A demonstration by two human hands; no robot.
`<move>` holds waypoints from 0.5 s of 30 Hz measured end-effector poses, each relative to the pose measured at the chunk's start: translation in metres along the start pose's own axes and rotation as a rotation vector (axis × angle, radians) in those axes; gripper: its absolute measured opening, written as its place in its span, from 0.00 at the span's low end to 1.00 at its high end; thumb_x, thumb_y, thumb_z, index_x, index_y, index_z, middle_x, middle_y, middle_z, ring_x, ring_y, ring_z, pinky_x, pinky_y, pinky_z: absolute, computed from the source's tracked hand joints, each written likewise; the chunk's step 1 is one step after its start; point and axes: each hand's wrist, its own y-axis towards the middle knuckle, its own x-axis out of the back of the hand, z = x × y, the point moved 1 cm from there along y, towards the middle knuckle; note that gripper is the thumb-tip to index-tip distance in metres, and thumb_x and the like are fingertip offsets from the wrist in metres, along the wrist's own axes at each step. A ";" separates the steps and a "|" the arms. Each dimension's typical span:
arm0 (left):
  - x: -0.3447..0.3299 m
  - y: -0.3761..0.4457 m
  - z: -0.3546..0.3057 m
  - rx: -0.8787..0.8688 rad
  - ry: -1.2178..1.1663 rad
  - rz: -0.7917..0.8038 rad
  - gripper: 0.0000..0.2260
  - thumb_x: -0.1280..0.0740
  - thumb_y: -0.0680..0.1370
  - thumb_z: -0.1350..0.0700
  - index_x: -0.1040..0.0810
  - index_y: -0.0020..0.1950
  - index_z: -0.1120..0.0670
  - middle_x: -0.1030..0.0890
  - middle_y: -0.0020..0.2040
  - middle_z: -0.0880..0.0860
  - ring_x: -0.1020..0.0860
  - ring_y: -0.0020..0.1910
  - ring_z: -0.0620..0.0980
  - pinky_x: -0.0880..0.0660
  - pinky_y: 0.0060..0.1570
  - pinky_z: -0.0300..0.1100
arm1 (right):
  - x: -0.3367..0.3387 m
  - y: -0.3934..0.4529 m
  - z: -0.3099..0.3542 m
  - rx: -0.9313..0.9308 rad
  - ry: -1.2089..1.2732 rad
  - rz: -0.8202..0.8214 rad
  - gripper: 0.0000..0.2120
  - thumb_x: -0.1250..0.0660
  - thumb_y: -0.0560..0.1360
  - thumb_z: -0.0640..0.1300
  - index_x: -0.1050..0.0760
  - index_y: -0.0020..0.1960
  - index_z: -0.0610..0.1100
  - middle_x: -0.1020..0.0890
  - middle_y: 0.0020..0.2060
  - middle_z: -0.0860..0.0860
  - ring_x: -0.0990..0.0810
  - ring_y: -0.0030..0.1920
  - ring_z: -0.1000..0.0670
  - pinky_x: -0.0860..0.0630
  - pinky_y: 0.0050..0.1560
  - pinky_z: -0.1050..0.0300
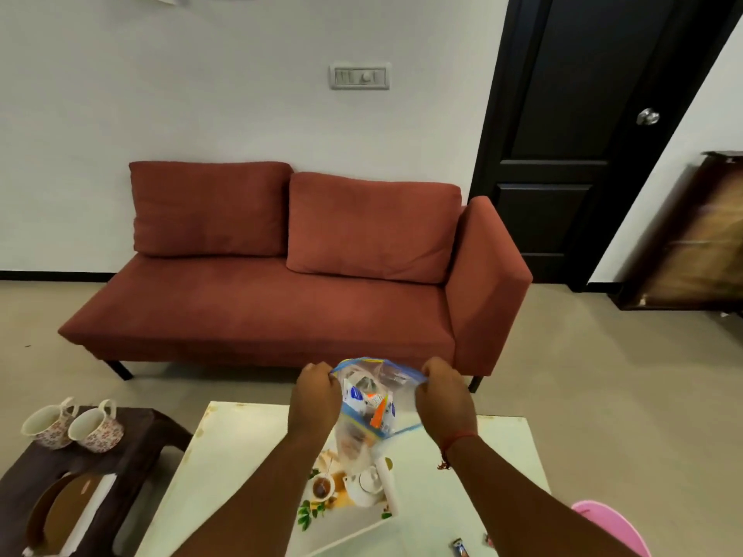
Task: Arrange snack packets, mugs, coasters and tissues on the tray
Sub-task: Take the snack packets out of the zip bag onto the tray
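Clear zip bag (364, 412) of snack packets held up above white surface (225, 448), hanging between both hands. Left hand (315, 398) fingers pinch bag's left top edge; right hand (444, 400) fingers pinch right top edge, mouth stretched between. Two floral mugs (74, 426) on dark stool, far left.

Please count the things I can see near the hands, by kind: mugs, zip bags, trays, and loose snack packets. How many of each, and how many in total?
Mugs: 2, floral, on the dark side table
Zip bags: 1, held at its top by both hands
Trays: 1, white with a teapot print
Loose snack packets: 1 in clear view; another at the edge is too cut off to count
Total: 5
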 end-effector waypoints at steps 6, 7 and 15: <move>-0.019 -0.020 -0.033 -0.077 0.012 -0.019 0.10 0.41 0.81 0.58 0.21 0.54 0.58 0.23 0.51 0.55 0.23 0.45 0.52 0.30 0.43 0.41 | -0.039 -0.007 0.008 0.167 -0.261 0.567 0.14 0.42 0.80 0.44 0.25 0.64 0.46 0.20 0.60 0.44 0.22 0.60 0.43 0.28 0.56 0.55; -0.018 -0.021 -0.036 -0.092 0.008 -0.030 0.10 0.41 0.81 0.58 0.21 0.54 0.58 0.23 0.51 0.55 0.23 0.45 0.53 0.29 0.44 0.42 | -0.047 -0.009 0.004 0.119 -0.267 0.647 0.16 0.42 0.81 0.46 0.26 0.67 0.46 0.21 0.62 0.43 0.23 0.61 0.42 0.28 0.60 0.54; -0.004 -0.025 -0.014 -0.119 0.027 -0.124 0.09 0.40 0.81 0.59 0.20 0.53 0.58 0.22 0.50 0.53 0.24 0.43 0.49 0.28 0.42 0.39 | -0.082 -0.020 0.006 0.068 -0.184 0.579 0.13 0.40 0.79 0.49 0.21 0.55 0.44 0.17 0.52 0.43 0.20 0.52 0.42 0.26 0.51 0.53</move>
